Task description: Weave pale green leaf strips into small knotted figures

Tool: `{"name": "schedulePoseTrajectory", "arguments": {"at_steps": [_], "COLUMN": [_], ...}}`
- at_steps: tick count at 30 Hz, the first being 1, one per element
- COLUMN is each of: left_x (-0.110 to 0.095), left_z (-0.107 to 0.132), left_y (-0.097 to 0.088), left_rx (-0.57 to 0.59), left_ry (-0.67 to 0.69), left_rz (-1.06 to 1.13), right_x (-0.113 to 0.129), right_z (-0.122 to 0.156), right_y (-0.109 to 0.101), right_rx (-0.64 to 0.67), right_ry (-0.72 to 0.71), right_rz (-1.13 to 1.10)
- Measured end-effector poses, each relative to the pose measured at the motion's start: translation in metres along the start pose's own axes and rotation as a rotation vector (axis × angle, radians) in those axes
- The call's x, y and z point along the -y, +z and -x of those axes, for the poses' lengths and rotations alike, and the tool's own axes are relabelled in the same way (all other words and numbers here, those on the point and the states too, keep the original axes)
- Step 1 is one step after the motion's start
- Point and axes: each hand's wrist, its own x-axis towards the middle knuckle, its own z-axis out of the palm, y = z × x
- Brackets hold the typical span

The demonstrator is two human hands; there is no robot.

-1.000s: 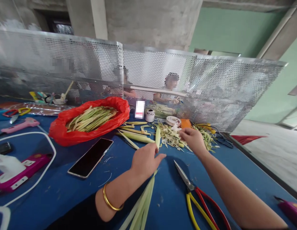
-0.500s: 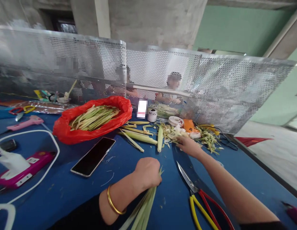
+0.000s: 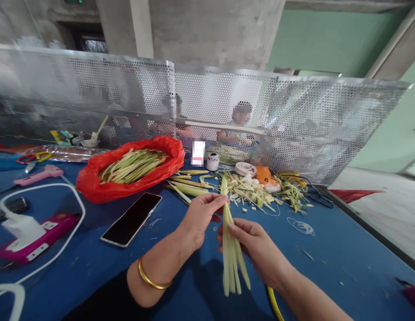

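Note:
A bundle of pale green husk strips [image 3: 231,263] hangs down in front of me, its narrow end up and the loose ends fanned toward the table. The fingers and thumb of my left hand [image 3: 202,218] pinch its gathered top. Lower down, my right hand [image 3: 252,240] grips the strips from the right, thumb in front and fingers partly hidden behind. Under my right forearm, a yellow handle [image 3: 275,304] of the shears shows; the remainder is covered. Beyond my hands lie whole husk leaves [image 3: 185,188] and a heap of husk scraps [image 3: 249,191].
A red plastic bag [image 3: 90,180] full of strips stands left, behind a phone [image 3: 132,220]. Farther left are a magenta power strip [image 3: 58,227] with a white cable and a pink glue gun [image 3: 43,174]. Tape [image 3: 245,169] lies near the perforated metal screen [image 3: 294,116]; people sit behind it.
My right hand has come back from the scraps and taken hold of the strips. My left hand has raised the bundle and now pinches its top. My right forearm now covers most of the shears.

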Motion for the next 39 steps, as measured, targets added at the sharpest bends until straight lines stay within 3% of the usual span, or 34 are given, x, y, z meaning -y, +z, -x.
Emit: {"name": "schedulePoseTrajectory", "arguments": {"at_steps": [5, 8, 13, 16, 20, 22, 24, 27, 32, 35, 39], "left_x": [0.007, 0.009, 0.013, 0.015, 0.014, 0.013, 0.013, 0.016, 0.017, 0.017, 0.028], "left_z": [0.000, 0.000, 0.001, 0.002, 0.005, 0.007, 0.007, 0.006, 0.003, 0.001, -0.005], "left_y": [-0.001, -0.005, -0.011, -0.010, -0.007, -0.006, -0.006, -0.005, -0.007, -0.009, -0.012], "left_rx": [0.053, 0.081, 0.012, 0.031, -0.043, -0.009, 0.081, 0.162, 0.113, 0.099, 0.154], "left_ry": [-0.060, -0.041, -0.056, -0.063, 0.141, 0.257, 0.279, 0.112, -0.356, -0.481, -0.642], "left_rz": [0.072, 0.045, 0.031, 0.003, -0.086, -0.162, -0.221, -0.187, 0.096, 0.246, 0.390], "right_x": [-0.012, -0.015, -0.019, -0.018, -0.014, -0.012, -0.010, -0.007, 0.007, 0.015, 0.010], "right_z": [0.003, 0.001, 0.000, 0.002, 0.001, 0.001, 0.001, 0.004, 0.009, 0.011, 0.007], "right_y": [0.006, 0.005, 0.005, 0.003, -0.004, -0.006, -0.008, -0.008, -0.016, -0.024, -0.032], "right_rx": [-0.070, -0.078, -0.054, -0.109, -0.213, -0.202, -0.169, -0.074, 0.094, 0.065, -0.088], "right_ry": [0.104, 0.085, 0.035, 0.021, -0.017, 0.051, 0.122, 0.170, 0.176, 0.147, -0.062], "right_rz": [-0.123, -0.065, 0.023, 0.004, -0.012, -0.064, -0.105, -0.093, 0.069, 0.151, 0.279]}}
